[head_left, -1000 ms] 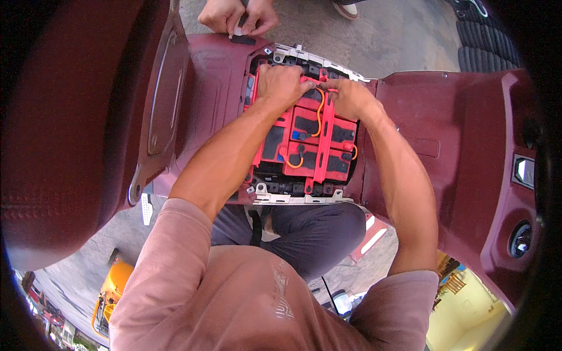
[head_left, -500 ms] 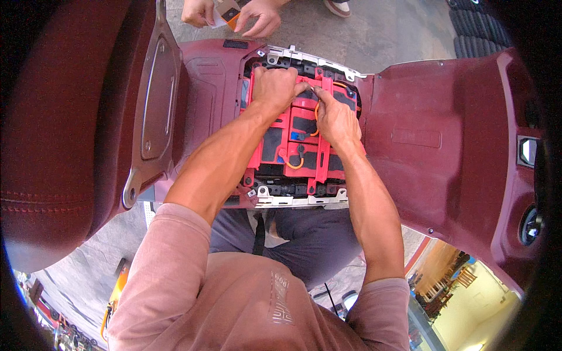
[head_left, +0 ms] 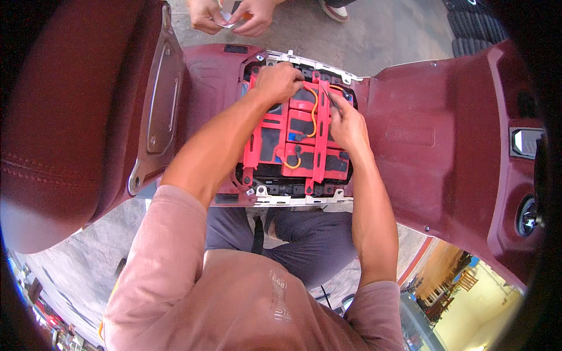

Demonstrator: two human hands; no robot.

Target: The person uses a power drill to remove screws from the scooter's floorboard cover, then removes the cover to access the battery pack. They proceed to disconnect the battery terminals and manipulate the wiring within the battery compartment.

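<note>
The red battery pack (head_left: 295,137) sits in the open bay in the middle of the dark red scooter body (head_left: 421,134), w/ the big seat (head_left: 64,117) flipped up on the left. The pack has red bars across black blocks, & an orange wire (head_left: 315,111) loops over the top of it.

Left hand (head_left: 280,82) is at the far end of the pack, on top of the red frame. Its grip is curled down tight, fingers pressed together on the frame edge; can't tell just what part it pinches. Right hand (head_left: 346,126) is on the right side of the pack, just beside the orange wire. Its grip pinches a thin dark tool (head_left: 331,100) that points up toward the far right corner of the bay.

A grey metal rim (head_left: 295,199) w/ bolts runs along the near edge of the bay, & a white one along the far edge.

Past the scooter, another person's two hands (head_left: 231,14) hold a small white thing over the grey ground (head_left: 380,29). Black tyres (head_left: 468,29) are stacked at top right.
</note>
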